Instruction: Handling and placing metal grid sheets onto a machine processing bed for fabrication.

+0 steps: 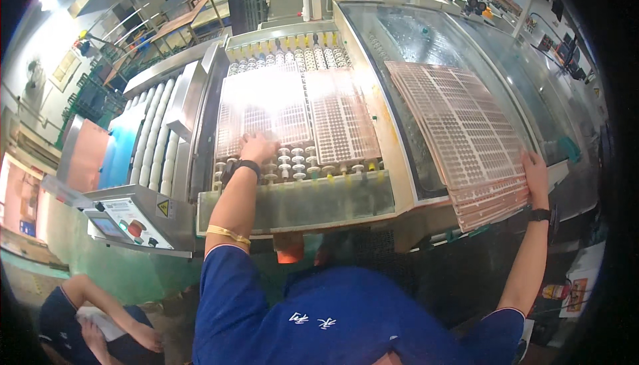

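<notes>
My left hand (258,147) lies at the near edge of a copper-coloured perforated panel (229,115), its fingers spread. That panel rests flat on a bed of small wheeled rollers (297,163), and glare washes out its middle. Beside it on the same rollers lies a second perforated panel (343,115). Over to the right, a fanned stack of similar panels (459,125) leans on the machine's clear cover. My right hand (535,173) grips the stack's right edge near its front corner; some of its fingers are hidden.
A roller unit with white rollers (160,132) and a control box (126,226) stands left. The metal front wall (299,206) of the conveyor runs before me. A glass-like cover (413,32) extends at the back right. Another person (100,325) sits at lower left, arms bent.
</notes>
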Demonstrator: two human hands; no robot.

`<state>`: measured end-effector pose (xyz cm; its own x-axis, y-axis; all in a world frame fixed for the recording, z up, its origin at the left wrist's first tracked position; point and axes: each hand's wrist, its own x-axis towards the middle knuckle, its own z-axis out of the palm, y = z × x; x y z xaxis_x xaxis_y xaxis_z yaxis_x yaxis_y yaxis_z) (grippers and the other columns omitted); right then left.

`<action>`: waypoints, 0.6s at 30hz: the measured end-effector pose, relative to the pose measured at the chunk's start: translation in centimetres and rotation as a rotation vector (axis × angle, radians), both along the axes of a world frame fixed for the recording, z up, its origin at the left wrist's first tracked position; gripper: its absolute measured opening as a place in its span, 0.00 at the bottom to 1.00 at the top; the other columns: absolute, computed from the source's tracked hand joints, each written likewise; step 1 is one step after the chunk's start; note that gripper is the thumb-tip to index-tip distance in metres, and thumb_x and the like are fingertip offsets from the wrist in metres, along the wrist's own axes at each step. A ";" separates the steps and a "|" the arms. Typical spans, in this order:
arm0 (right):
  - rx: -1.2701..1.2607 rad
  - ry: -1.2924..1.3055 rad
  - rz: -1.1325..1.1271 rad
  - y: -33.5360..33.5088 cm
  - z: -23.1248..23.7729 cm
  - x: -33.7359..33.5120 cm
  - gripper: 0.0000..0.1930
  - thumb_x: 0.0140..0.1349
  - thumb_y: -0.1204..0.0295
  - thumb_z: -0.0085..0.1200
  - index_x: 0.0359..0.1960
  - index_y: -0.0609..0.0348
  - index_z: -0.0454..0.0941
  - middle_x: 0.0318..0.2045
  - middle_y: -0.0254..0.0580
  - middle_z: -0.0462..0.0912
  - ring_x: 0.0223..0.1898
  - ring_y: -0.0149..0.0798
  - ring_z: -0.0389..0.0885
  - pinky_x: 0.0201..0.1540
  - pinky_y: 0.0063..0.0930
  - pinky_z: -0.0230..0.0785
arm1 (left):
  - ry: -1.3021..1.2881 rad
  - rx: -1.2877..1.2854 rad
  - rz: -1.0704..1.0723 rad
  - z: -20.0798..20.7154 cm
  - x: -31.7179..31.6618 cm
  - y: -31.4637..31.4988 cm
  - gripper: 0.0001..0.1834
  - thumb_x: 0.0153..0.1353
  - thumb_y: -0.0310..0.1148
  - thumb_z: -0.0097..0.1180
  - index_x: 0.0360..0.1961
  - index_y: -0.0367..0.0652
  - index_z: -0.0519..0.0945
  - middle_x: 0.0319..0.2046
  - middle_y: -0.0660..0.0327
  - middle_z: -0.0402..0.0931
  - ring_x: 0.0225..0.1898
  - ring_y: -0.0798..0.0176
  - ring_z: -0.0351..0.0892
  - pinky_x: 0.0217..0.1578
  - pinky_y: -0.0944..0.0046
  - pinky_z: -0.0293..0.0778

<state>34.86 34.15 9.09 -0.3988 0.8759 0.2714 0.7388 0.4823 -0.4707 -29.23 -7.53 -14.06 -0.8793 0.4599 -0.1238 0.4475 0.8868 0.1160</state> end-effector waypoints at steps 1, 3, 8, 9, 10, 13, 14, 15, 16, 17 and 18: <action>0.003 -0.003 -0.005 0.2 -0.1 0.2 0.27 0.69 0.52 0.52 0.49 0.70 0.80 0.41 0.53 0.86 0.45 0.48 0.83 0.50 0.37 0.70 | -0.065 -0.044 -0.045 0.4 -0.3 0.5 0.46 0.63 0.63 0.51 0.67 0.31 0.67 0.69 0.34 0.59 0.74 0.31 0.47 0.72 0.42 0.49; 0.027 -0.037 -0.076 0.4 -1.2 2.5 0.27 0.68 0.53 0.53 0.50 0.71 0.80 0.42 0.53 0.86 0.47 0.47 0.83 0.51 0.37 0.70 | -0.108 -0.087 -0.112 5.3 2.7 3.1 0.47 0.63 0.64 0.51 0.67 0.30 0.67 0.69 0.33 0.58 0.74 0.31 0.48 0.73 0.42 0.48; -0.041 0.046 -0.069 0.4 -0.6 0.9 0.28 0.67 0.53 0.55 0.51 0.72 0.80 0.45 0.54 0.86 0.49 0.47 0.83 0.53 0.37 0.70 | -0.140 -0.111 -0.127 6.5 0.4 4.0 0.47 0.62 0.63 0.52 0.66 0.30 0.67 0.69 0.30 0.56 0.74 0.33 0.49 0.73 0.43 0.47; -0.113 0.018 -0.056 0.0 -0.3 0.5 0.28 0.67 0.53 0.56 0.51 0.72 0.80 0.46 0.54 0.86 0.50 0.47 0.83 0.53 0.37 0.70 | -0.144 -0.113 -0.135 6.2 0.3 4.4 0.47 0.62 0.63 0.52 0.66 0.30 0.67 0.69 0.30 0.56 0.74 0.33 0.49 0.73 0.43 0.47; -0.111 0.016 -0.063 -0.1 -0.2 0.7 0.28 0.67 0.53 0.56 0.51 0.72 0.80 0.46 0.54 0.86 0.50 0.47 0.83 0.53 0.37 0.70 | -0.126 -0.099 -0.138 6.1 0.1 4.6 0.47 0.61 0.62 0.53 0.66 0.31 0.67 0.69 0.30 0.57 0.74 0.33 0.50 0.73 0.44 0.48; -0.046 0.050 -0.026 0.2 -0.5 0.7 0.27 0.67 0.54 0.55 0.50 0.72 0.80 0.45 0.56 0.86 0.49 0.49 0.83 0.52 0.37 0.70 | -0.084 -0.032 -0.064 3.5 -2.1 4.9 0.47 0.60 0.62 0.54 0.67 0.32 0.67 0.68 0.31 0.59 0.73 0.34 0.52 0.73 0.45 0.47; -0.009 0.018 -0.034 0.5 -0.6 0.9 0.27 0.67 0.55 0.55 0.50 0.73 0.80 0.43 0.56 0.86 0.47 0.49 0.83 0.51 0.37 0.70 | -0.062 0.015 0.005 2.9 -2.4 5.2 0.47 0.59 0.62 0.54 0.67 0.32 0.67 0.68 0.31 0.60 0.73 0.34 0.53 0.73 0.45 0.47; 0.029 -0.013 -0.041 0.8 -0.7 1.1 0.26 0.67 0.55 0.55 0.49 0.73 0.80 0.42 0.56 0.86 0.46 0.49 0.83 0.50 0.37 0.71 | -0.063 0.014 0.003 2.4 -2.6 5.2 0.47 0.59 0.62 0.54 0.67 0.32 0.67 0.68 0.31 0.60 0.73 0.34 0.53 0.73 0.45 0.47; 0.025 -0.014 -0.047 0.6 -0.8 1.1 0.26 0.67 0.55 0.55 0.49 0.73 0.80 0.42 0.56 0.86 0.46 0.49 0.83 0.50 0.37 0.71 | -0.081 0.043 -0.025 2.7 -2.5 5.6 0.46 0.59 0.62 0.54 0.67 0.32 0.67 0.68 0.32 0.61 0.72 0.33 0.53 0.73 0.45 0.47; -0.001 0.005 -0.046 0.5 -0.8 1.2 0.26 0.67 0.56 0.55 0.49 0.73 0.80 0.42 0.57 0.86 0.45 0.50 0.84 0.49 0.37 0.71 | -0.099 0.074 -0.052 3.0 -2.2 5.9 0.46 0.59 0.62 0.54 0.66 0.32 0.68 0.67 0.32 0.61 0.72 0.33 0.54 0.73 0.45 0.47; -0.026 0.025 -0.045 0.4 -0.7 1.3 0.26 0.66 0.56 0.55 0.49 0.73 0.79 0.41 0.58 0.86 0.45 0.51 0.84 0.49 0.38 0.71 | -0.099 0.071 -0.058 3.3 -1.8 6.3 0.46 0.59 0.62 0.54 0.66 0.32 0.68 0.67 0.32 0.61 0.72 0.33 0.54 0.73 0.45 0.47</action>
<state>36.18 34.50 8.35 -0.3524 0.8996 0.2580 0.7470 0.4364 -0.5015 -31.04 -1.20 -10.78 -0.8361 0.5200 -0.1744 0.4806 0.8479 0.2239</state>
